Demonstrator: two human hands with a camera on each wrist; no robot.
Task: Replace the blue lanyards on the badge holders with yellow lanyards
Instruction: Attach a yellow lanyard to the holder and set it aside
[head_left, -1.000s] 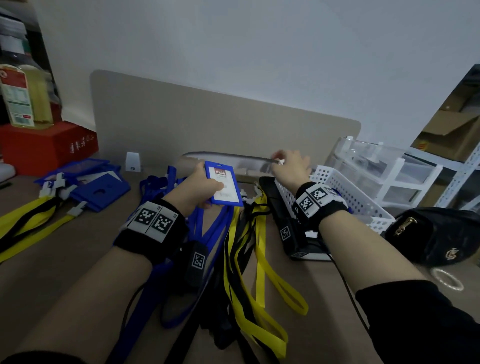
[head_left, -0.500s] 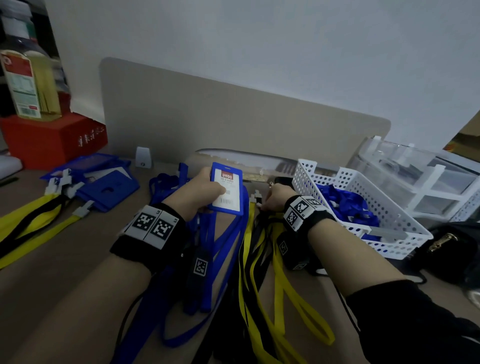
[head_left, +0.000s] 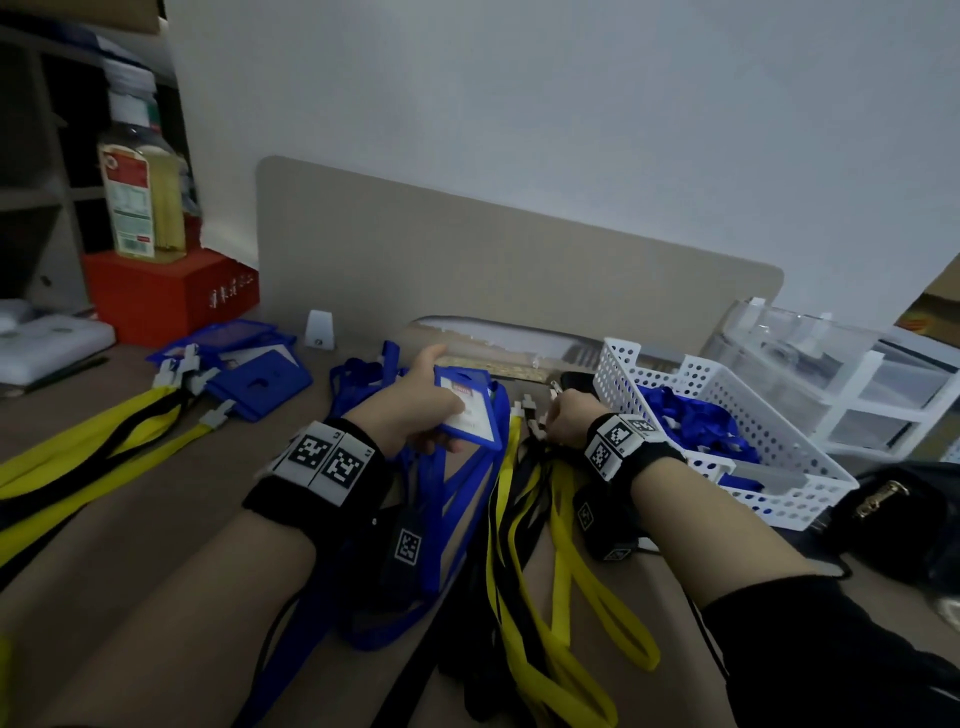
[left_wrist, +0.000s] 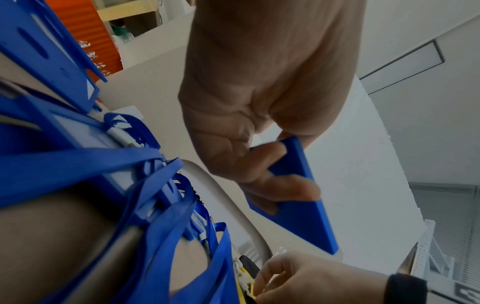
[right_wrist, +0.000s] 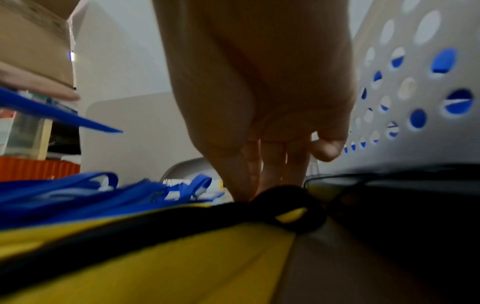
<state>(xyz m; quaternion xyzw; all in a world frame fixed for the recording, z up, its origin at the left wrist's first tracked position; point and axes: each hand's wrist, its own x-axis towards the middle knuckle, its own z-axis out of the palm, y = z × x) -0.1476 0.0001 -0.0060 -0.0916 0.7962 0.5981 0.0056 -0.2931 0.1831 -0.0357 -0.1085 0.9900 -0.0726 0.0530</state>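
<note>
The right hand (head_left: 569, 422) has come back from the far edge of the desk and is now dipping its fingertips among the clip ends of the yellow lanyards (head_left: 524, 525); whether they are pinching one, I can't tell. The left hand (head_left: 415, 410) is gripping a blue badge holder (head_left: 470, 415) above the blue lanyards (head_left: 441, 499). She's choosing a yellow replacement, I'd say; next, clip it on.

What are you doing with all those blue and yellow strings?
A person is swapping neck straps on name badges. The left hand holds up a blue badge holder with no strap on it. The right hand reaches down to the clip ends of the yellow lanyards lying on the desk. Taken-off blue lanyards sit in the white basket.
</note>
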